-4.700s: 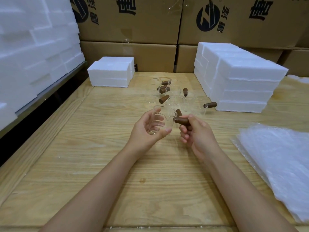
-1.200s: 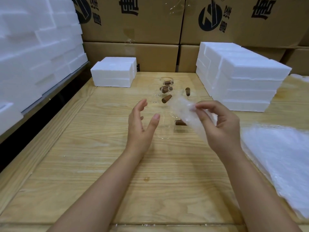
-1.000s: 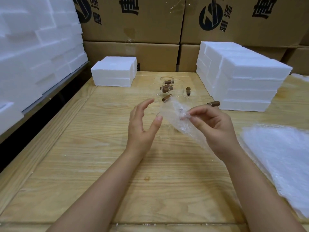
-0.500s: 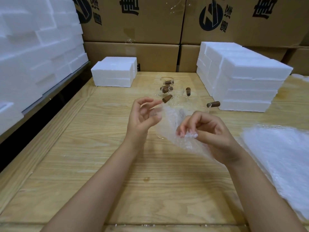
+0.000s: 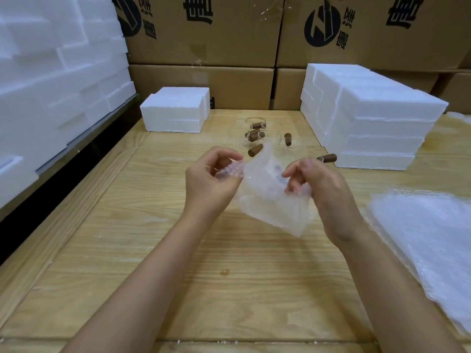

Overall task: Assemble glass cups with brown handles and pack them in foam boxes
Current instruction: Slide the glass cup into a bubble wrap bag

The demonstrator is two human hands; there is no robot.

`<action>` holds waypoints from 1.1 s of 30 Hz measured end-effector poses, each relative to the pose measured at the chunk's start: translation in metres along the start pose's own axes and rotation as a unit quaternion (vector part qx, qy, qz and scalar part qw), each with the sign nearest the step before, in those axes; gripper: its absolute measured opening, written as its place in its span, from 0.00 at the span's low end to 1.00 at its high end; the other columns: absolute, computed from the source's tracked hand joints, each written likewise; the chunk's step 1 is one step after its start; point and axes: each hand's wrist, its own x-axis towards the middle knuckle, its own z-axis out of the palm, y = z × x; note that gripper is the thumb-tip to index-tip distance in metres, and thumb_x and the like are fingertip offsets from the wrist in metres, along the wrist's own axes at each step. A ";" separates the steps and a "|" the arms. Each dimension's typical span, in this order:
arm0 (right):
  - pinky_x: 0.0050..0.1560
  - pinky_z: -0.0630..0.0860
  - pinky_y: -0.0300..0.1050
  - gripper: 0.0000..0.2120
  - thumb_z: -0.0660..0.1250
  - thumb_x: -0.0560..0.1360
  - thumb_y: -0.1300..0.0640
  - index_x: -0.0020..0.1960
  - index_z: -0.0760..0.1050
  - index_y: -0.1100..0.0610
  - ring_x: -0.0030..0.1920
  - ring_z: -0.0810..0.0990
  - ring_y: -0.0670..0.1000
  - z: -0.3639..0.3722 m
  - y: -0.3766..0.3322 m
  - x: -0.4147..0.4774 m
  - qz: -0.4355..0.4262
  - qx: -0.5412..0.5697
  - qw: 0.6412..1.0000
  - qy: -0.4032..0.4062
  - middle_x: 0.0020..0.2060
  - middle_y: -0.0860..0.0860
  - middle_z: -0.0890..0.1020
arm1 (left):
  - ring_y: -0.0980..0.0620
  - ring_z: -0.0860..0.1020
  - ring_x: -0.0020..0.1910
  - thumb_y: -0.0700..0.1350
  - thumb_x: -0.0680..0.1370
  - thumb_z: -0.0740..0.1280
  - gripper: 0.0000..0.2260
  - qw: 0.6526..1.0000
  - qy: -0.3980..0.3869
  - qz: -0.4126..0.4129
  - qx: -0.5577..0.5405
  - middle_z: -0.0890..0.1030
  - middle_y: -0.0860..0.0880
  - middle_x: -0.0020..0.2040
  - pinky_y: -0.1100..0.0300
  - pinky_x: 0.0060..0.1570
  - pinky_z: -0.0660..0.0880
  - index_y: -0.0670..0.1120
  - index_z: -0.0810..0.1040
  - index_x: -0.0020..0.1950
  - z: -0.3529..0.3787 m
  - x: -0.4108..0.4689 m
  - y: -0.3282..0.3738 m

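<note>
Cups (image 5: 257,135) sit mid-table (image 5: 127,250), between foam boxes (image 5: 175,110) left and a stack (image 5: 369,118) right; cartons (image 5: 204,34) behind.

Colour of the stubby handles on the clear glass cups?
Dark brown, plain; the stubby cylindrical handles show best in the head view.

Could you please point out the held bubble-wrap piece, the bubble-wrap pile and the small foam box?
held bubble-wrap piece (image 5: 267,205), head view, its middle.
bubble-wrap pile (image 5: 428,238), head view, top sheet.
small foam box (image 5: 178,99), head view, top face.

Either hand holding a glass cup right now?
No, the left hand and right hand both pinch a bubble-wrap bag; the cups sit on the table beyond.
</note>
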 end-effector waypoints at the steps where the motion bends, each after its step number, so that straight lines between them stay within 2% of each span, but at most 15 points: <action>1: 0.44 0.71 0.31 0.18 0.63 0.67 0.36 0.44 0.77 0.51 0.38 0.75 0.41 0.004 0.000 -0.001 0.006 -0.048 0.998 0.033 0.32 0.41 0.76 | 0.60 0.74 0.35 0.36 0.69 0.72 0.13 0.999 0.013 0.024 0.020 0.77 0.55 0.35 0.66 0.36 0.72 0.55 0.78 0.41 0.000 0.000 0.002; 3: 0.46 0.68 0.27 0.18 0.70 0.63 0.35 0.48 0.75 0.43 0.45 0.73 0.35 0.012 0.003 -0.004 0.014 -0.172 0.983 0.057 0.39 0.36 0.74 | 0.58 0.74 0.35 0.37 0.69 0.70 0.11 0.994 0.035 0.082 0.061 0.78 0.54 0.36 0.63 0.36 0.72 0.53 0.78 0.43 0.001 -0.001 0.004; 5: 0.51 0.64 0.28 0.20 0.72 0.64 0.37 0.52 0.71 0.38 0.54 0.69 0.40 0.020 0.009 -0.007 0.011 -0.283 0.958 0.040 0.46 0.36 0.69 | 0.53 0.76 0.37 0.35 0.68 0.70 0.10 0.984 0.055 0.139 0.098 0.80 0.48 0.38 0.59 0.36 0.73 0.48 0.80 0.45 0.002 -0.001 0.006; 7: 0.51 0.63 0.25 0.16 0.71 0.68 0.43 0.52 0.70 0.41 0.55 0.69 0.43 0.026 0.014 -0.007 0.025 -0.282 0.958 0.044 0.48 0.38 0.67 | 0.49 0.76 0.38 0.33 0.69 0.70 0.09 0.976 0.075 0.172 0.108 0.80 0.44 0.39 0.57 0.36 0.74 0.43 0.80 0.47 0.001 -0.001 0.007; 9: 0.47 0.63 0.20 0.11 0.71 0.72 0.52 0.50 0.71 0.46 0.50 0.71 0.40 0.029 0.018 -0.006 0.040 -0.255 0.964 0.055 0.49 0.43 0.71 | 0.51 0.74 0.36 0.34 0.70 0.71 0.08 0.971 0.095 0.191 0.109 0.78 0.44 0.38 0.61 0.35 0.72 0.42 0.80 0.47 -0.003 0.001 0.009; 11: 0.49 0.71 0.27 0.07 0.69 0.74 0.59 0.47 0.73 0.49 0.48 0.76 0.40 0.031 0.017 -0.006 0.059 -0.194 0.978 0.051 0.49 0.46 0.77 | 0.56 0.71 0.34 0.39 0.72 0.70 0.05 0.966 0.113 0.207 0.110 0.76 0.44 0.36 0.66 0.35 0.67 0.45 0.79 0.47 -0.008 0.003 0.013; 13: 0.48 0.79 0.47 0.11 0.63 0.75 0.68 0.47 0.73 0.52 0.48 0.82 0.50 0.035 0.013 -0.006 0.073 -0.041 0.996 0.018 0.47 0.49 0.82 | 0.61 0.70 0.37 0.43 0.74 0.68 0.03 0.961 0.120 0.230 0.092 0.74 0.46 0.36 0.68 0.39 0.65 0.46 0.77 0.46 -0.015 0.008 0.018; 15: 0.40 0.81 0.46 0.16 0.57 0.76 0.75 0.50 0.73 0.56 0.41 0.84 0.51 0.040 0.009 -0.009 0.084 0.117 0.988 -0.049 0.44 0.49 0.84 | 0.59 0.72 0.42 0.42 0.74 0.65 0.03 0.960 0.101 0.257 0.055 0.74 0.50 0.40 0.65 0.45 0.68 0.45 0.75 0.46 -0.023 0.013 0.024; 18: 0.35 0.79 0.41 0.21 0.53 0.75 0.78 0.52 0.75 0.56 0.37 0.84 0.49 0.050 0.009 -0.012 0.132 0.243 0.950 -0.143 0.41 0.50 0.85 | 0.47 0.77 0.52 0.41 0.72 0.63 0.09 0.956 0.050 0.288 0.006 0.78 0.43 0.49 0.55 0.54 0.71 0.40 0.75 0.50 -0.030 0.019 0.031; 20: 0.35 0.77 0.41 0.22 0.53 0.75 0.77 0.52 0.75 0.56 0.37 0.83 0.49 0.056 0.014 -0.012 0.167 0.266 0.934 -0.168 0.40 0.50 0.85 | 0.47 0.78 0.54 0.41 0.72 0.62 0.10 0.964 0.028 0.265 -0.018 0.80 0.43 0.51 0.54 0.56 0.72 0.40 0.75 0.52 -0.034 0.021 0.029; 23: 0.33 0.75 0.38 0.21 0.54 0.74 0.77 0.53 0.75 0.56 0.36 0.82 0.47 0.060 0.020 -0.008 0.184 0.227 0.948 -0.122 0.37 0.48 0.84 | 0.56 0.79 0.44 0.42 0.70 0.66 0.06 0.986 0.043 0.162 -0.011 0.81 0.58 0.42 0.60 0.46 0.73 0.46 0.78 0.46 -0.038 0.021 0.015; 25: 0.34 0.77 0.37 0.19 0.58 0.74 0.76 0.52 0.76 0.56 0.35 0.81 0.43 0.057 0.023 -0.006 0.157 0.137 0.976 -0.062 0.34 0.45 0.83 | 0.61 0.77 0.41 0.39 0.70 0.70 0.07 0.992 0.052 0.109 0.031 0.80 0.61 0.38 0.65 0.43 0.73 0.50 0.78 0.44 -0.038 0.018 0.001; 28: 0.44 0.77 0.45 0.15 0.64 0.74 0.70 0.53 0.76 0.52 0.38 0.78 0.45 0.050 0.030 -0.005 0.122 -0.014 0.992 0.014 0.39 0.46 0.85 | 0.58 0.78 0.42 0.37 0.69 0.69 0.09 0.996 0.043 0.056 0.057 0.80 0.58 0.40 0.62 0.45 0.75 0.50 0.78 0.44 -0.035 0.012 -0.016; 29: 0.45 0.77 0.44 0.14 0.66 0.74 0.67 0.53 0.77 0.50 0.38 0.77 0.44 0.049 0.031 -0.005 0.107 -0.045 0.993 0.034 0.40 0.46 0.84 | 0.58 0.78 0.42 0.37 0.69 0.68 0.09 0.997 0.040 0.041 0.057 0.80 0.56 0.41 0.63 0.46 0.75 0.50 0.79 0.45 -0.034 0.011 -0.020; 33: 0.38 0.71 0.34 0.02 0.69 0.75 0.54 0.46 0.79 0.48 0.34 0.72 0.41 0.041 0.036 -0.001 -0.015 -0.121 0.987 0.103 0.41 0.43 0.80 | 0.63 0.80 0.42 0.34 0.71 0.70 0.10 0.997 0.040 0.010 0.061 0.82 0.59 0.41 0.69 0.45 0.74 0.49 0.81 0.46 -0.033 0.009 -0.029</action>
